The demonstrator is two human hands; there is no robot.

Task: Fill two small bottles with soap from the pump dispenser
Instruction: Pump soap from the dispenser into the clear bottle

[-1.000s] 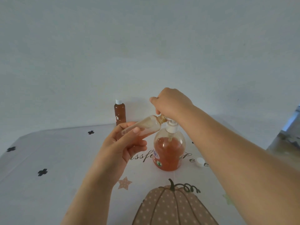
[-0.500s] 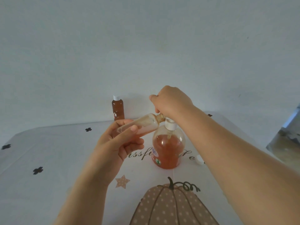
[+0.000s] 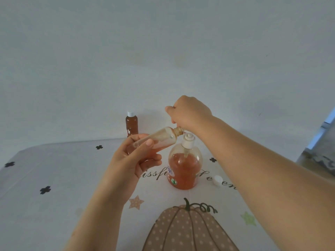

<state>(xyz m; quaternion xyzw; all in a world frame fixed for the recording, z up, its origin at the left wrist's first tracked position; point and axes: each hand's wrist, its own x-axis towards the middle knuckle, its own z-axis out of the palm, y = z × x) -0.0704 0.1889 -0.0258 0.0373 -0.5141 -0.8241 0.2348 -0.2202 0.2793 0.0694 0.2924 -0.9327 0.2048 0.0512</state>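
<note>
My left hand (image 3: 135,157) grips a small clear bottle (image 3: 164,137), tilted almost flat, with its open neck up against the pump's spout. A little orange soap lies along the bottle's lower side. The pump dispenser (image 3: 184,166), about half full of orange soap, stands on the table in the middle. My right hand (image 3: 188,113) is curled over the pump head, hiding the head and spout. A second small bottle (image 3: 131,125), full of brown-orange soap and closed with a white cap, stands at the table's far edge by the wall.
A loose white cap (image 3: 217,180) lies on the tablecloth (image 3: 54,178) right of the dispenser, close under my right forearm. A plain wall stands right behind the table. The table's right edge drops off near a patterned floor.
The pump head has risen, so its white stem shows above the collar. My right hand has lifted slightly with it. The tilted bottle stays at the spout.
</note>
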